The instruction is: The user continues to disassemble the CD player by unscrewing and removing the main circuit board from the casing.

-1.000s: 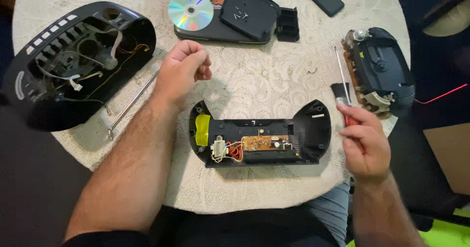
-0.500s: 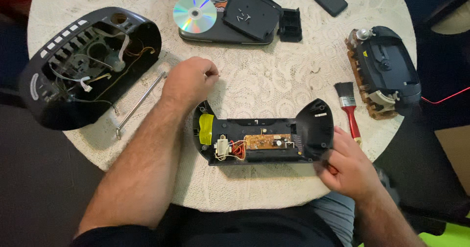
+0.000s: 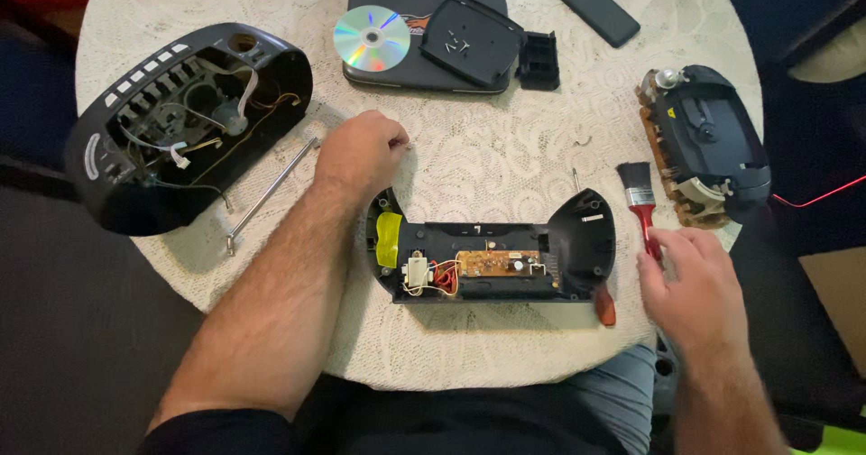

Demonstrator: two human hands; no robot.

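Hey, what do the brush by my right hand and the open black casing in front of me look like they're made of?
Brush: red handle with a glossy sheen, probably painted wood or plastic; dark bristles, a silver band that looks like metal. The right hand touches its handle. Casing: smooth, moulded matte black shell, likely plastic, holding a brownish circuit board.

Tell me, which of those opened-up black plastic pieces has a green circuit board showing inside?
The curved black housing at the near table edge, between both hands. The big shell at far left shows only loose wires, no board.

A round bench (image 3: pixel 505 162) under a cream lace cloth (image 3: pixel 271 4) filled the frame. Dark floor lay at left, something red at upper left, a tan surface at right.
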